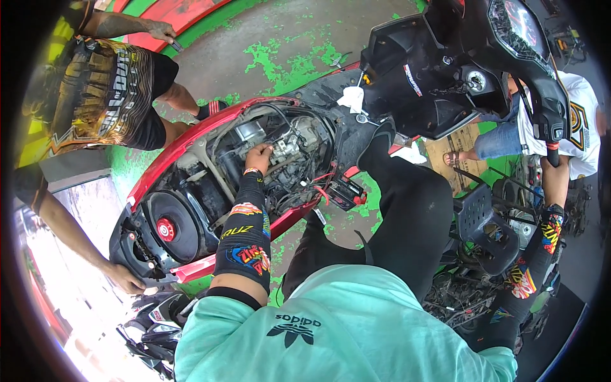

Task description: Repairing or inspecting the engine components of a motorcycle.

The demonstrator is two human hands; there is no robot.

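A red scooter (168,149) with its seat removed lies before me, its engine bay uncovered. My left hand (259,156) reaches into the bay at the metal engine parts (296,141), fingers pinched together. What they hold, if anything, is hidden. Far to the right, my right hand (555,167) is wrapped round the handlebar grip (552,145), below the speedometer (515,22). Beside the bay, a black battery (347,193) has red leads running to it. A red fuel cap (165,229) sits on the round black tank top toward the tail.
A co-worker (95,95) stands at left, one hand (127,280) on the tail, the other holding a small dark object. Another person (576,121) stands beyond the handlebar. A white rag (351,100) lies on the footboard, near a metal tool (363,119). Cardboard (455,153) covers some floor.
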